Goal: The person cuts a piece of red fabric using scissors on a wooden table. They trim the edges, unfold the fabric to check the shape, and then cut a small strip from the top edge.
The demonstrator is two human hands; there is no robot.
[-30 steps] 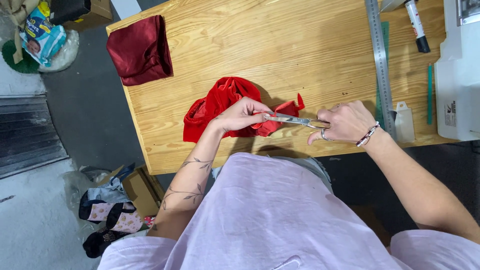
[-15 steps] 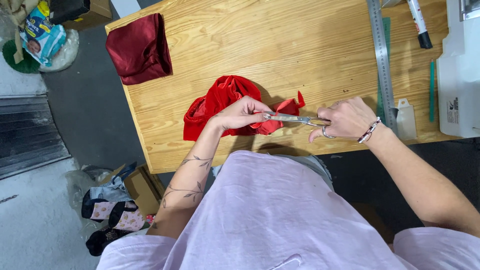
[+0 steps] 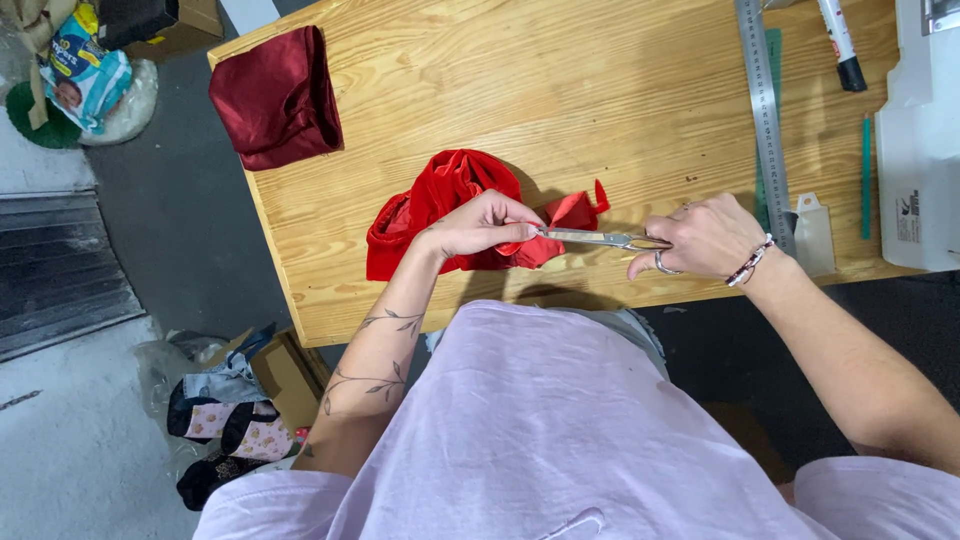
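Hardly any change since a second ago: left hand pinching bright red satin near table's front edge, right hand closed around metal scissors, blades at the fabric.

**Scissors at the red cloth**

I see my left hand pinching the bright red cloth on the wooden table. Just right of that cloth, my right hand grips scissors, blades touching the fabric edge. Up-left of the cloth lies a folded dark red cloth; well right, a metal ruler.
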